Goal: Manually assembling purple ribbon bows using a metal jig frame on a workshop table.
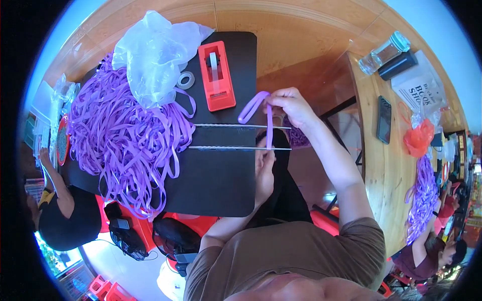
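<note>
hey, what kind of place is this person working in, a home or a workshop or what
Most likely a small shared craft workspace, possibly a shop. A heap of purple ribbon and a red tape dispenser sit on the black board by the right hand, and another ribbon pile lies on a neighbouring wooden table with other people around.

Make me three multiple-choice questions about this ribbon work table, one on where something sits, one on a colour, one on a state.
1. Where does the red tape dispenser sit?
A. on the black board
B. on the floor
C. in a hand

2. What colour is the ribbon heap?
A. green
B. purple
C. yellow

3. What is the right hand doing?
A. resting flat and empty
B. pinching a ribbon loop
C. gripping a phone

Answers: 1 A, it lies on the board's far part beside the tape roll. 2 B, every strand is purple. 3 B, its fingertips close on the loop above the two metal rods, while the left hand steadies the nearer rod.
</note>
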Demonstrator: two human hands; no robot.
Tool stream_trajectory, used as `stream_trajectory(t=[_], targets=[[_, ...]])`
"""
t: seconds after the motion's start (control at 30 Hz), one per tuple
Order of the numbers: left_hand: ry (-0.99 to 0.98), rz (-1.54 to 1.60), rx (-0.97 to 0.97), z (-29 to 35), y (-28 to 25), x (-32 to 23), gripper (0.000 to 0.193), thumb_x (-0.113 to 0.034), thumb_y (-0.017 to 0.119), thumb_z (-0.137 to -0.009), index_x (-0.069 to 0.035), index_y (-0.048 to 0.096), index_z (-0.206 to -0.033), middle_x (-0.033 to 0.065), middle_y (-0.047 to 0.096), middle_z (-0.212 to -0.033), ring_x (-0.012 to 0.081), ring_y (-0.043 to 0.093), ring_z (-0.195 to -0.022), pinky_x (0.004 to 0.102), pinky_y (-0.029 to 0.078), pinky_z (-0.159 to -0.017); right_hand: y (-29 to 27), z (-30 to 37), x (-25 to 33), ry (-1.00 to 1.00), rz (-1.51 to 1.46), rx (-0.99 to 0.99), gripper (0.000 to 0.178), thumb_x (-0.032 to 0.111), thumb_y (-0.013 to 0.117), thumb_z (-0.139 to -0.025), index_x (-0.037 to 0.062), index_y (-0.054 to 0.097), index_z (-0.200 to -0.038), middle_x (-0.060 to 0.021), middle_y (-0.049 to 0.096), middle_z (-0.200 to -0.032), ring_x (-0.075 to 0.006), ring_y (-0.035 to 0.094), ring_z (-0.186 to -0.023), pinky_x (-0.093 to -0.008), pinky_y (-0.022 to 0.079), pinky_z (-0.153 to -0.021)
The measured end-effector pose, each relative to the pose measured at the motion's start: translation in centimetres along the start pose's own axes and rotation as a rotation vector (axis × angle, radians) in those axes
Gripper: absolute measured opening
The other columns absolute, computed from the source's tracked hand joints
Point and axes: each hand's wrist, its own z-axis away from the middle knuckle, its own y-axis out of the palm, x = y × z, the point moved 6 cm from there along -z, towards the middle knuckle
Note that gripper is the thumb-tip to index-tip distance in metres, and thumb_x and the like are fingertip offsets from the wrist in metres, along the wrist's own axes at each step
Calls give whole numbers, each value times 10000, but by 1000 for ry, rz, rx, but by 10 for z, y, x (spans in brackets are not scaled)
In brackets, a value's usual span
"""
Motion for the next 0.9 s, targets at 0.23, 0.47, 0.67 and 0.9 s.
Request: stream_trajectory(t=[0.23,0.47,0.67,0.9], targets=[[297,-20,-124,-26,14,-6,471,-87,447,-962,6,319,-1406,115,416,-1378,188,428,-1211,326,310,-1030,-8,-5,-61,204,-126,-8,111,87,633,-836,-19,665,-840,-113,671,-788,-183,656,-717,-321,538,-661],[433,31,-97,-43,10,0,366,-168,492,-970,-23,472,-1305,90,486,-1285,176,493,-1107,326,380,-963,0,24,-109,248,-252,-127,144,137,608,-851,29,647,-763,-61,601,-649,-153,566,-538,-266,420,-457],[409,-124,-100,-32,8,-3,185,-145,488,-971,-18,587,-1063,96,602,-1038,176,568,-966,324,460,-852,10,56,-102,204,-145,-131,198,205,590,-872,57,646,-753,-46,609,-650,-127,556,-504,-245,387,-411],[82,145,-74,-3,3,12,195,-169,506,-974,-17,608,-1041,64,637,-913,126,585,-865,264,466,-784,9,123,-109,205,166,-210,206,196,605,-872,30,669,-769,-56,649,-708,-111,593,-599,-189,430,-526]])
